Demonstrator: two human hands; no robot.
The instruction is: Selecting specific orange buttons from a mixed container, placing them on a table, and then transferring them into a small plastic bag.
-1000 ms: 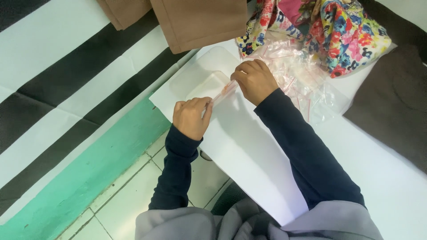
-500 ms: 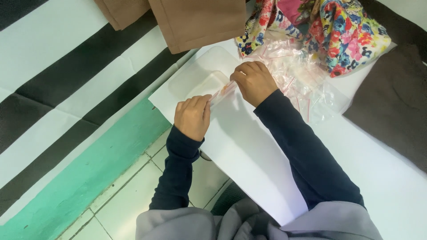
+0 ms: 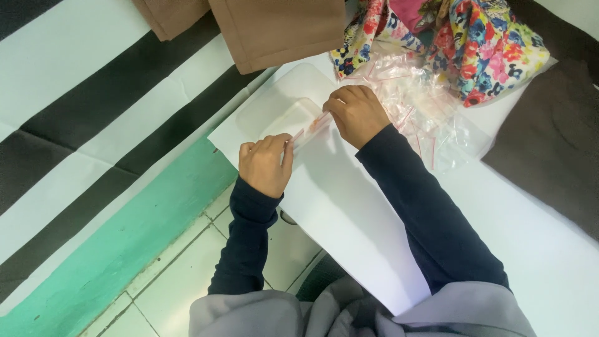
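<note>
My left hand (image 3: 267,163) and my right hand (image 3: 357,114) both pinch the same small clear plastic zip bag (image 3: 310,128) with a reddish seal strip, one hand at each end. The bag is stretched between them, just above the white table top (image 3: 349,206). Under the bag lies a pale, translucent rectangular lid or tray (image 3: 284,112). I cannot tell what is inside the bag. Dark blue sleeves cover both my forearms.
A heap of several more clear zip bags (image 3: 418,103) lies right of my right hand. Flowered cloth (image 3: 480,40) sits at the back, brown cloth (image 3: 277,28) at the top, dark brown cloth (image 3: 555,143) at the right. Striped wall and tiled floor are left.
Both hands stay on the small bag; the fingers shift slightly along its seal strip. Nothing else has moved.
</note>
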